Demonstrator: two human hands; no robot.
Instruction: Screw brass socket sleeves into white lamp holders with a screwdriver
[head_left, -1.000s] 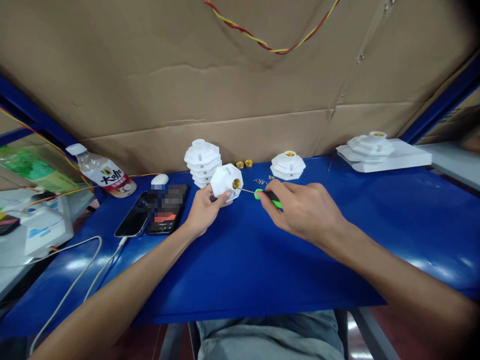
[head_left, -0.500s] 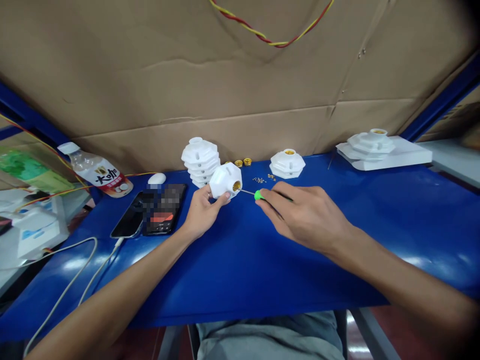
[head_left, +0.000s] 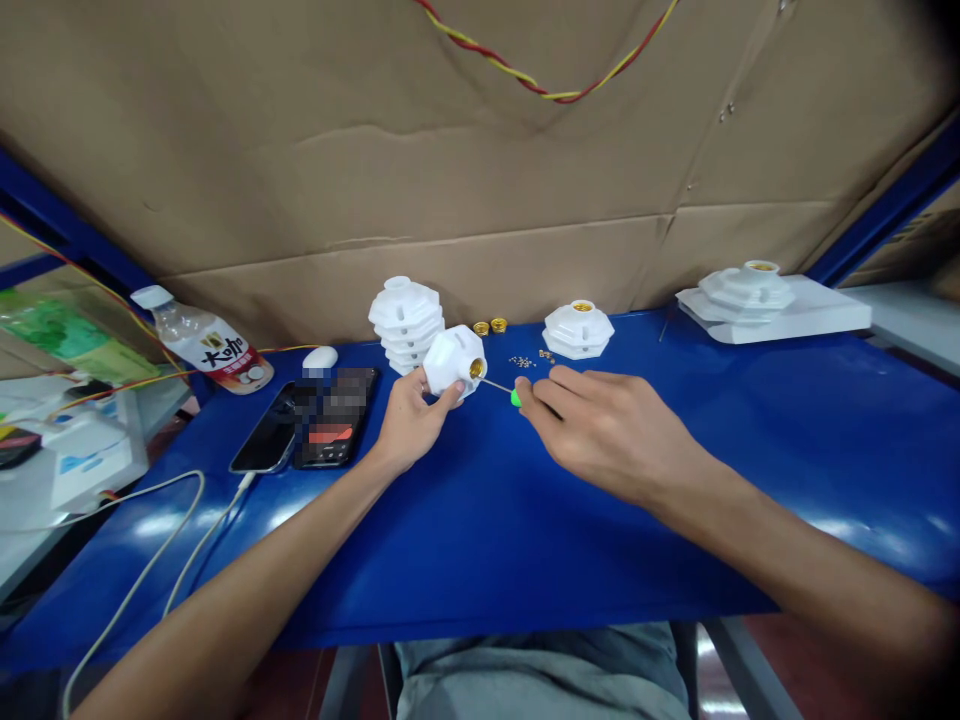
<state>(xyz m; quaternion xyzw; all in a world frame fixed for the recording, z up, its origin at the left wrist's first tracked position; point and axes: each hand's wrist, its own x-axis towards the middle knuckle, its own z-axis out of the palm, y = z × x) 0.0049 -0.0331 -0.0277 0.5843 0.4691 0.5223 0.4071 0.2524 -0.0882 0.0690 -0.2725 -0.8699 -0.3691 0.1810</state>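
Observation:
My left hand (head_left: 415,412) grips a white octagonal lamp holder (head_left: 448,358), tilted so that its brass-coloured threaded socket faces right. In my right hand (head_left: 600,420) is a screwdriver (head_left: 516,397) with a green handle, the fingers closed around it. Its thin shaft reaches left into the mouth of the socket; the tip is hidden inside. Directly behind the held piece rises a stack of white lamp holder bodies (head_left: 405,310). Two loose brass threaded shells (head_left: 499,326) stand beside the stack, and small screws (head_left: 521,361) lie scattered to their right.
Another lamp holder (head_left: 578,330) stands at the back of the blue table (head_left: 480,540). More white bodies (head_left: 746,290) rest on a white box at the right. Two phones (head_left: 334,420), a white charging cable (head_left: 225,515), a mouse-like white object (head_left: 321,358) and a drink bottle (head_left: 206,345) occupy the left.
My right hand has turned over slightly around the screwdriver handle, covering more of the green. The lamp holder stays in my left hand. The whole view has shifted a little.

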